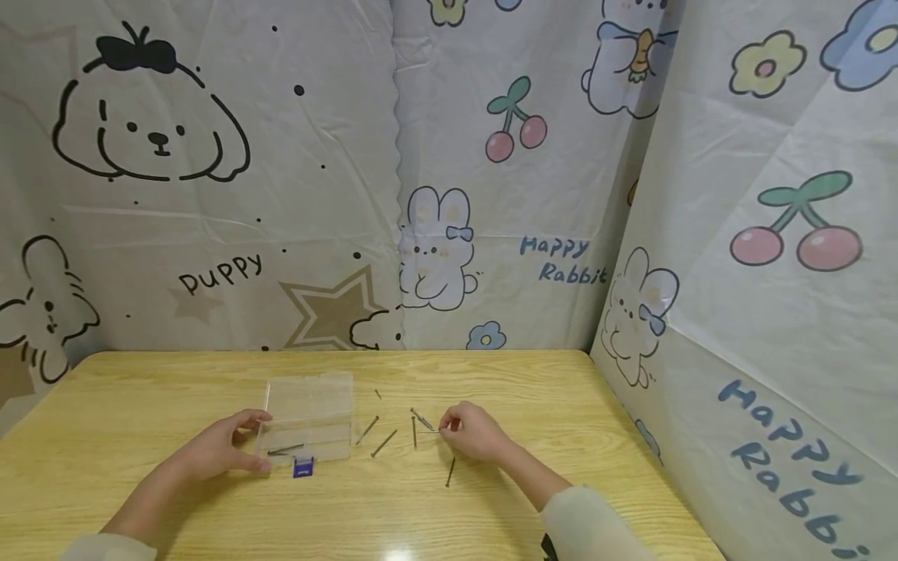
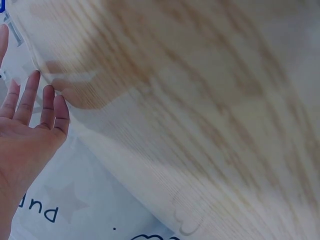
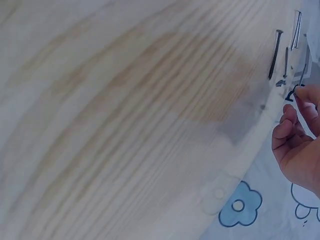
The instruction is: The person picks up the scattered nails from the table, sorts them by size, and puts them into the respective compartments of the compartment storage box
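A clear plastic compartment box point(image 1: 316, 405) lies on the wooden table, its blue latch point(image 1: 303, 467) towards me. Two or so dark nails point(image 1: 286, 449) lie in its front section. My left hand point(image 1: 217, 446) rests against the box's left side, thumb at the front corner and fingers spread along the edge; the left wrist view shows these fingers point(image 2: 31, 102) fairly straight. With thumb and forefinger, my right hand point(image 1: 473, 432) pinches a thin nail point(image 1: 428, 432) at one end, close over the table. Beside it lie several loose nails point(image 1: 415, 433).
Between box and right hand, more nails point(image 1: 384, 443) and a short one point(image 1: 378, 394) are scattered. Another nail point(image 1: 450, 472) lies in front of the right hand. Printed cloth point(image 1: 337, 195) hangs behind the table point(image 1: 491, 366) and along its right side.
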The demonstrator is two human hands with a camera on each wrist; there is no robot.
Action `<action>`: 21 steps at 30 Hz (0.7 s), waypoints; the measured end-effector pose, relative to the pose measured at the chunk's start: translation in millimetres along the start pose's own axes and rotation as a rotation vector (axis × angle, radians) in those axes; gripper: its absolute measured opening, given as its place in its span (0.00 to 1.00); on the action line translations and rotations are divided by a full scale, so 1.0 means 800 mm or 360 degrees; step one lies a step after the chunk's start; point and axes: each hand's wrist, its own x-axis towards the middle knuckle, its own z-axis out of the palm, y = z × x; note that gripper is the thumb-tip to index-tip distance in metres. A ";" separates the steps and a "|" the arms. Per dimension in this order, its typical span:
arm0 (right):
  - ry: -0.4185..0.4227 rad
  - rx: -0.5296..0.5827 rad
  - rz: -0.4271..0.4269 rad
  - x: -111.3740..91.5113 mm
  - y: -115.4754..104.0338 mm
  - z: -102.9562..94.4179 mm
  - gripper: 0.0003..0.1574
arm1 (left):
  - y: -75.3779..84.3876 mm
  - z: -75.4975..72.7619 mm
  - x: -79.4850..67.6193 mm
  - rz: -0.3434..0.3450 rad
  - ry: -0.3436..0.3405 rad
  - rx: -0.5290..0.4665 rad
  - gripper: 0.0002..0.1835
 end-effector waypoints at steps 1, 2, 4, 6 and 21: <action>-0.0003 0.0008 -0.0008 0.001 -0.003 0.000 0.05 | 0.000 0.000 0.000 -0.0001 -0.0002 -0.0002 0.44; -0.0006 0.0012 -0.0013 0.002 -0.006 0.000 0.05 | 0.000 0.000 0.000 -0.0002 -0.0003 -0.0003 0.44; -0.0012 0.0014 -0.0018 0.005 -0.011 0.001 0.05 | 0.001 0.001 -0.001 -0.0003 -0.0001 -0.0002 0.44; -0.0024 0.0011 -0.0020 0.007 -0.017 0.003 0.05 | 0.001 0.001 -0.001 -0.0003 0.0001 0.0001 0.44; -0.0060 0.0000 -0.0047 0.032 -0.057 0.019 0.05 | 0.002 0.000 0.000 -0.0004 0.0001 0.0008 0.44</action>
